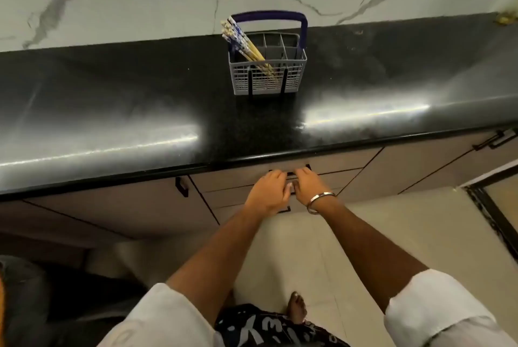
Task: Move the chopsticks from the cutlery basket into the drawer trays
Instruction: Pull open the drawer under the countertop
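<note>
Gripping: left hand [267, 192] and right hand [305, 188] curl side by side on the drawer handle [291, 174] under the tabletop's front edge; each grip looks closed on it.
Chopsticks [244, 42]: standing in the basket [267, 74], in its left-hand compartment, tops leaning left and toward the back edge.
Direction: straight beyond both hands (up over the edge), neither clearly nearer.
Drawer [244, 181]: seemingly shut; trays hidden.

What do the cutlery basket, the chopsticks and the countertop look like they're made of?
Cutlery basket: likely moulded plastic, matte grey grid walls, glossier blue handle.
Chopsticks: probably bamboo or wood, pale yellow shafts with blue-and-white patterned tops.
Countertop: seemingly polished black stone, speckled, with bright reflections.
</note>
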